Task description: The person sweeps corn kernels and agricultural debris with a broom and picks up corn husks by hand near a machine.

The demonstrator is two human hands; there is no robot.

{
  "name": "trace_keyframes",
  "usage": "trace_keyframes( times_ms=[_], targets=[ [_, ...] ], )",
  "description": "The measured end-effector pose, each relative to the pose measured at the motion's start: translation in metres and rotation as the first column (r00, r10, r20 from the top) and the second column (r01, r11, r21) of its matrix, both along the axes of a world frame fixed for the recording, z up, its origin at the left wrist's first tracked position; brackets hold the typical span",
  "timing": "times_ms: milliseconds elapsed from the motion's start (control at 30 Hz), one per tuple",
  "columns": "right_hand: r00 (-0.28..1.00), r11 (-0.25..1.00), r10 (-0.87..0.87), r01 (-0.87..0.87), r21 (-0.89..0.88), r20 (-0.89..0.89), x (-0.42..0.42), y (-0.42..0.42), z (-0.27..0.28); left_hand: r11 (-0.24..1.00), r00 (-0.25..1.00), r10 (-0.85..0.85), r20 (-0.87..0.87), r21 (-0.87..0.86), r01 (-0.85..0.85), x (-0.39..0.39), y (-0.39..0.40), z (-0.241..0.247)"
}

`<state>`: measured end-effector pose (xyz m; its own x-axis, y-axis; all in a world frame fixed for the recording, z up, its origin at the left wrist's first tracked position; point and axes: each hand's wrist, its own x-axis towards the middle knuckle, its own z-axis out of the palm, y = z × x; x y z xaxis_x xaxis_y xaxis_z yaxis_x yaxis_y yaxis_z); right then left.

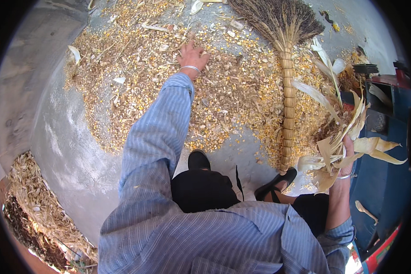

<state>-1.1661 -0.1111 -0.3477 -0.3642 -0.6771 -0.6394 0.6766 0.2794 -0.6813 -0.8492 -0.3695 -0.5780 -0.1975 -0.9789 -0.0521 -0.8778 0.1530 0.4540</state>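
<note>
My left hand (193, 58) reaches down to the spread of maize kernels and chaff (233, 92) on the concrete floor. Its fingers are apart and bent, and I see nothing held in them, though the fingertips blend into the litter. At the right, my right hand (346, 159) grips a loose bunch of dry corn husks (352, 126), which hides most of its fingers. A straw broom (287, 89) lies on the kernels between my hands, its bristles pointing away from me and its bound handle towards my foot.
A blue and red machine (376, 191) stands close along my right side, with a stray husk (366, 212) on it. My black shoes (277, 185) are at the near edge of the kernels. Dry husks are heaped (44, 202) at the lower left, and a wall (24, 65) rises at the left.
</note>
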Motion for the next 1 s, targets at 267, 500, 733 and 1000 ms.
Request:
trace_keyframes(
  times_ms=[267,500,733,1000],
  targets=[
    [0.999,1.0,0.009,-0.008,0.002,-0.047,-0.008,0.011,0.003,0.8,0.874,-0.456,-0.167,0.353,0.485,-0.102,0.043,0.009],
    [0.999,0.998,-0.033,0.034,-0.05,0.027,-0.002,-0.002,0.0,0.562,0.514,-0.825,0.234,0.239,0.792,-0.059,0.119,0.02],
    [0.996,0.997,0.028,-0.022,-0.068,0.089,-0.003,-0.003,-0.003,0.912,0.712,0.219,-0.667,0.4,0.094,0.066,0.05,0.045],
    [0.986,0.987,0.129,-0.118,-0.111,0.102,-0.005,-0.008,-0.003,0.886,0.523,0.319,-0.79,0.444,0.13,0.104,0.056,0.131]
  ],
)
